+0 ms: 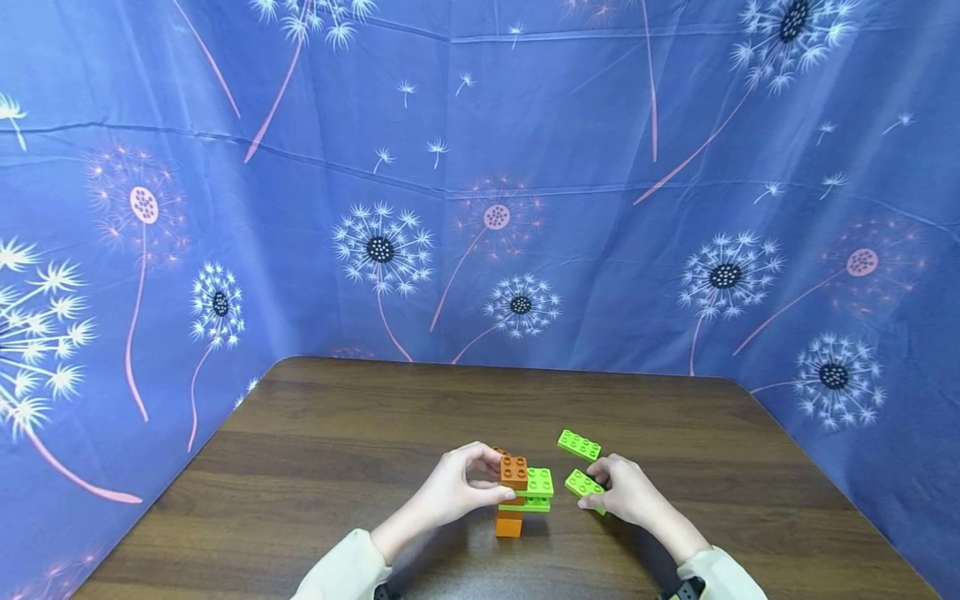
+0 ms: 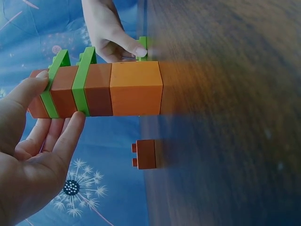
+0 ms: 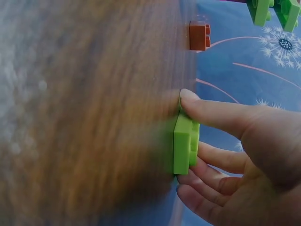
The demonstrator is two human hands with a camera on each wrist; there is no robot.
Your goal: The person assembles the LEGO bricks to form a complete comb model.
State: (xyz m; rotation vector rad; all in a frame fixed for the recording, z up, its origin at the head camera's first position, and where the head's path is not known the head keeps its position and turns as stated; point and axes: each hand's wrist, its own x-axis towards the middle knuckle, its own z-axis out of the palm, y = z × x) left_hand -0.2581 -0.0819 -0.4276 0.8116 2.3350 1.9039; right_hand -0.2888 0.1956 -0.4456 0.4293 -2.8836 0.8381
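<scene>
A tower of toy building bricks (image 1: pixel 509 527) stands upright on the table, an orange brick at its base. Above that, brown bricks alternate with two thin light green bricks (image 2: pixel 83 80) that jut out to the right. My left hand (image 1: pixel 463 482) holds the tower near its top, thumb on one side and fingers on the other (image 2: pixel 47 150). To the right of the tower, my right hand (image 1: pixel 626 495) pinches a flat light green brick (image 3: pixel 183 143) by its ends, thumb opposite fingers. That brick is at the tabletop, studs up.
Another flat light green brick (image 1: pixel 579 445) lies just beyond my right hand. Behind the tower sits a loose brown brick (image 2: pixel 145 154), mostly hidden in the head view. The wooden table (image 1: pixel 337 417) ends at a blue dandelion-patterned cloth (image 1: pixel 600 275).
</scene>
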